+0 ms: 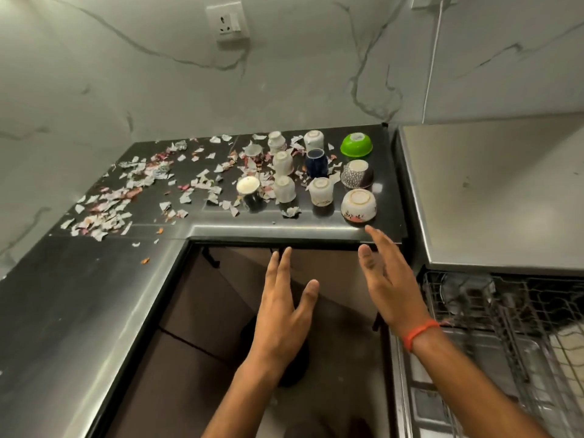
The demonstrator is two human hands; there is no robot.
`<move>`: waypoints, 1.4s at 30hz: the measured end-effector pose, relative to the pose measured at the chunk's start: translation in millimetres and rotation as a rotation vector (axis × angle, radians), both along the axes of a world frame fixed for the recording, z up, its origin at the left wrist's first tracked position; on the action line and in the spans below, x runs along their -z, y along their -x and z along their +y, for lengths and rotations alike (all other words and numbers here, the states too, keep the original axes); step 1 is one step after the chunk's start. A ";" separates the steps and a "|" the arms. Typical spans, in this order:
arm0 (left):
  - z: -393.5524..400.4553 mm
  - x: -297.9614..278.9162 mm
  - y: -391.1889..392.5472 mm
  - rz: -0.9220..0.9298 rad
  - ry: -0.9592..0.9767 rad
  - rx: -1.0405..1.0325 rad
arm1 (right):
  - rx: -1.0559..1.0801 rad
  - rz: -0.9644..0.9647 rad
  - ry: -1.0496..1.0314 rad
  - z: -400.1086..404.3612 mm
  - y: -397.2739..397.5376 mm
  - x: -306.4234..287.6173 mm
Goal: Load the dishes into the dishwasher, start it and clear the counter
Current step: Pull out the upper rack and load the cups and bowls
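Observation:
Several cups and three bowls stand upside down on the dark counter (94,279). The bowls form a column at the right: a green bowl (356,144), a patterned dark bowl (357,174) and a floral white bowl (358,205). White cups (284,188) and a dark blue cup (316,163) stand to their left. My left hand (284,308) and my right hand (387,279) are held out flat, fingers straight, in front of the counter edge and holding nothing. The right fingertips lie just below the floral white bowl. The dishwasher rack (493,314) is pulled out at the lower right.
Torn paper scraps (132,191) litter the counter's left and middle. A steel dishwasher top (493,191) sits to the right of the counter. A wall socket (227,22) and a white cable (433,58) are on the marble wall. Brown floor shows below my hands.

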State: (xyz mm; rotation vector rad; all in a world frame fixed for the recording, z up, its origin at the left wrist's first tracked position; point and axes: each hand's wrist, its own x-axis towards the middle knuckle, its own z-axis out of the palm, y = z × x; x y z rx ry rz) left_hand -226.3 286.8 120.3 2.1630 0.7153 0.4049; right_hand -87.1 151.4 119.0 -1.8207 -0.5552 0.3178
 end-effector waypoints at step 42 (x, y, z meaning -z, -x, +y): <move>254.9 76.8 -259.3 -0.016 -0.118 0.208 | 0.129 -0.058 0.346 209.8 -202.7 47.8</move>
